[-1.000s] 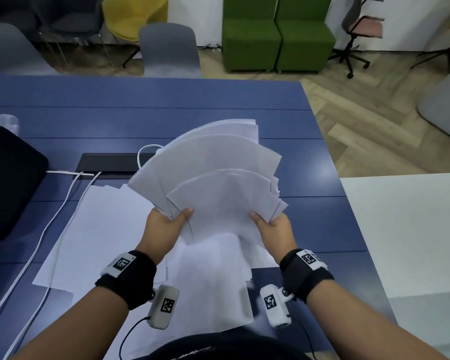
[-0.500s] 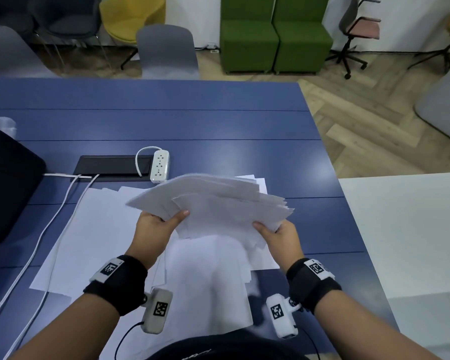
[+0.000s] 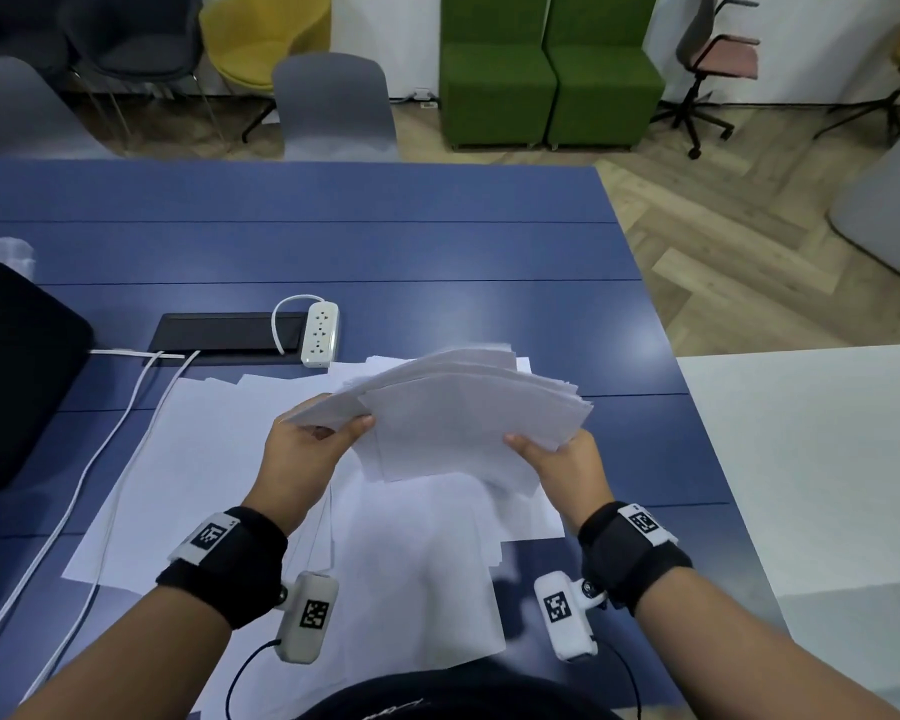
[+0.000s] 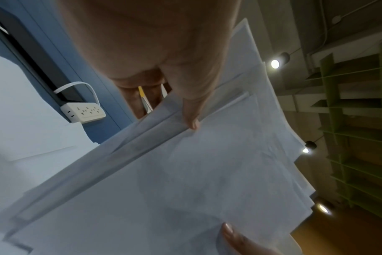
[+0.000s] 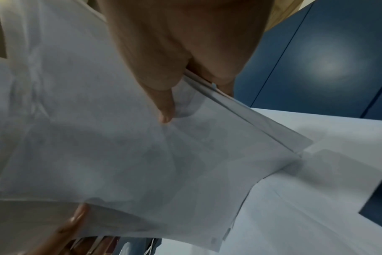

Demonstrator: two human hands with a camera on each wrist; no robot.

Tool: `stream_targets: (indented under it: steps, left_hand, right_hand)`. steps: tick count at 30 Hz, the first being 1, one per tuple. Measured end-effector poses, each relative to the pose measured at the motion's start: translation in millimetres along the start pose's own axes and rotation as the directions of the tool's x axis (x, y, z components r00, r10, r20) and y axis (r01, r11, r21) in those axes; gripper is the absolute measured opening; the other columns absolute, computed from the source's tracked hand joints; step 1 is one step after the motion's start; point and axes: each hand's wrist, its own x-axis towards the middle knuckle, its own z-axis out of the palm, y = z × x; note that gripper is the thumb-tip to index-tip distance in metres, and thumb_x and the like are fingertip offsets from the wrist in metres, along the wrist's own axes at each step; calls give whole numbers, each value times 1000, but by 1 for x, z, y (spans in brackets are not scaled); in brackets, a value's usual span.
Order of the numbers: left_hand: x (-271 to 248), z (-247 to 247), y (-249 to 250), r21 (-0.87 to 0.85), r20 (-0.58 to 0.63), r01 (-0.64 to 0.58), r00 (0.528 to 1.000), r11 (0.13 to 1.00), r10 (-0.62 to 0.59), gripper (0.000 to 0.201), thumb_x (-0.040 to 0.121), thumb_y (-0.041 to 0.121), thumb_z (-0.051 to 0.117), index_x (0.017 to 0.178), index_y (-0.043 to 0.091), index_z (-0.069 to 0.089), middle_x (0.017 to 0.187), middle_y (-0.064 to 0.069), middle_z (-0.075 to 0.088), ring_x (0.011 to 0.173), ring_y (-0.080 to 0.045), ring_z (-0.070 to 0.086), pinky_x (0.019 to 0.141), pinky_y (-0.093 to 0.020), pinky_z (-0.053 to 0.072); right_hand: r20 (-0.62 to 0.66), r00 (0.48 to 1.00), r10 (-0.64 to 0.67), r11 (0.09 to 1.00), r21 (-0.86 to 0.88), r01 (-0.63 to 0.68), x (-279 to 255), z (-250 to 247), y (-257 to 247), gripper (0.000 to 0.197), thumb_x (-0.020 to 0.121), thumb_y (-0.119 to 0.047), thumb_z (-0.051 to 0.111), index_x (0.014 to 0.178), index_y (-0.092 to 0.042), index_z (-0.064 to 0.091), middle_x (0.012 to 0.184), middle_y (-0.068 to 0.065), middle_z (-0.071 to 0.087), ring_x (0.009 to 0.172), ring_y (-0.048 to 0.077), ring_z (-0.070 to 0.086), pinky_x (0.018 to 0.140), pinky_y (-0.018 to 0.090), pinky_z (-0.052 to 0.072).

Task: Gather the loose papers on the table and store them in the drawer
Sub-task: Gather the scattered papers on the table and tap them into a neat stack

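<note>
Above the blue table (image 3: 437,241), left hand (image 3: 302,459) and right hand (image 3: 562,465) each pinch the paper stack (image 3: 468,407).

Both forearms are bare. Each wrist wears a wide black strap (image 3: 224,563) with a white square-coded tag on top. Beside each strap hangs a small white camera pod (image 3: 307,615) bearing another coded tag and trailing a thin black cable (image 3: 240,672).

Uneven white paper stack (image 3: 453,407), held aloft
</note>
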Motion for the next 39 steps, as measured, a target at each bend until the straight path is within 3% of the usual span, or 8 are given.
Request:
stream_targets:
  steps: [3,10,15,20,26,34,36,39]
  left_hand:
    - [0,-1,9,-54,-16,-11,1000,998,10,25,92,7,81,111,24,78,108,5,84,103,-11,78,97,-34,59]
    - [4,-6,25,-76,32,-102,994,992,104,32,89,5,84,116,21,79,113,1,83,109,-18,78,98,-35,58]
    - [16,-1,9,169,106,-93,991,981,76,23,86,8,87,104,21,80,99,2,81,92,-12,75,87,-40,58]
    - [19,2,17,105,7,-74,997,992,74,17,88,15,87,103,20,82,100,-3,82,99,-26,74,92,-47,59]
    - [15,-5,29,-44,-5,-135,991,990,134,29,87,7,86,114,13,81,106,6,84,102,-10,79,88,-20,61]
    - [13,-1,5,44,108,-75,992,996,70,53,81,5,91,124,28,71,118,4,79,110,-17,74,98,-39,59]
    - [15,2,1,81,94,-49,995,996,41,44,83,6,90,120,26,74,114,5,80,107,-15,75,101,-42,59]
    - [16,2,2,122,70,-15,998,992,6,30,89,14,86,117,22,79,111,3,82,106,-17,76,101,-44,60]
  right_hand:
    - [9,1000,-16,1000,26,16,1,0,-9,17,87,-8,83,103,-13,80,103,1,83,102,25,78,99,49,60]
    - [70,992,-104,989,117,95,-3,-6,-28,27,89,-4,81,111,-18,77,110,-3,82,105,15,77,94,28,60]
    - [50,997,-51,998,38,49,1,6,-13,29,87,3,77,105,-19,79,110,8,81,104,27,76,100,49,58]
    - [9,1000,-2,998,58,2,8,8,-20,19,88,-5,81,100,-18,77,105,6,81,103,27,77,96,47,61]
    - [39,996,-81,995,62,78,1,-2,-39,17,90,-11,81,103,-20,78,103,-2,83,97,16,78,88,33,62]
    - [51,998,-26,996,-83,30,5,0,2,24,80,-17,88,102,-23,79,102,-3,83,98,17,78,92,43,61]
    - [48,999,-20,996,-86,24,7,-1,6,21,84,-9,85,99,-23,79,100,-3,82,94,11,77,86,37,59]
    - [40,999,-18,997,-73,21,9,0,3,18,87,-7,82,103,-16,79,104,2,82,102,22,77,91,40,61]
